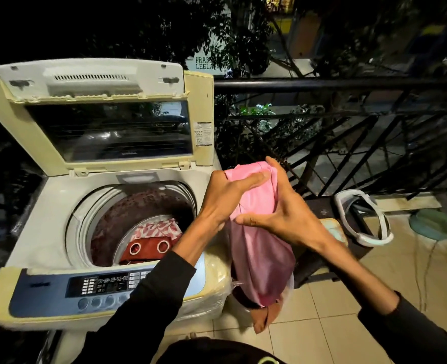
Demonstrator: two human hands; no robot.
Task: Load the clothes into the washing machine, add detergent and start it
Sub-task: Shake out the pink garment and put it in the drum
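A top-loading washing machine point(46, 211) stands at the left with its lid point(106, 111) raised. Inside the drum lie a red cloth with white rings point(146, 249) and a pink-and-white patterned cloth point(156, 229). To the right of the drum I hold up a pink garment point(259, 248). My left hand point(227, 195) grips its upper part. My right hand point(285, 208) holds it from the right side with fingers curled round the fabric. The garment's lower end hangs over a bag or basket of clothes point(264, 311) on the floor.
The control panel point(104, 285) runs along the machine's front. A black metal railing point(348, 122) borders the balcony behind. A white-rimmed container point(361, 219) lies on the tiled floor at right, near a greenish object point(432, 224) and a thin cable.
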